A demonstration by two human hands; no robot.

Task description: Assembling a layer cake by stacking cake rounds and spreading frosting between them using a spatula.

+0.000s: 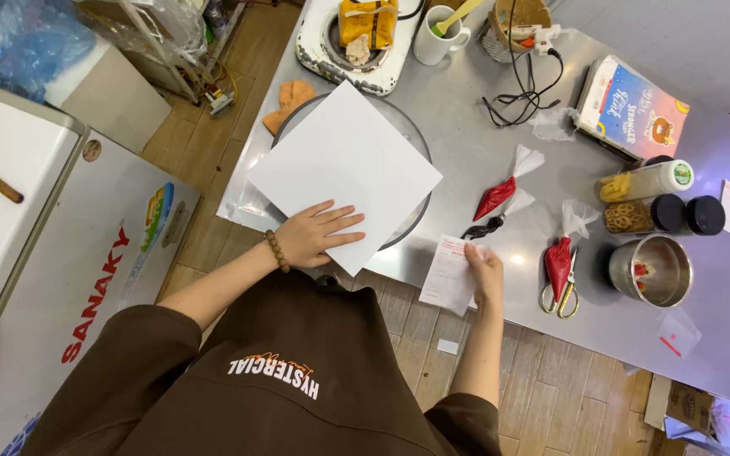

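Observation:
My left hand (318, 236) lies flat, fingers spread, on the near corner of a white square board (344, 165). The board rests tilted like a diamond on a round turntable (411, 135) on the steel table (466, 118). My right hand (485, 268) pinches a small printed paper slip (448, 274) at the table's near edge. A bead bracelet (277, 251) circles my left wrist.
Right of the slip lie red piping bags (497, 196) (559, 260), a black piping bag (483, 228), yellow-handled scissors (561, 295), a steel cup (651, 270) and jars (644, 181). At the back stand a hot plate (348, 42), a mug (437, 38), cables, a box. A chest freezer (61, 253) stands to the left.

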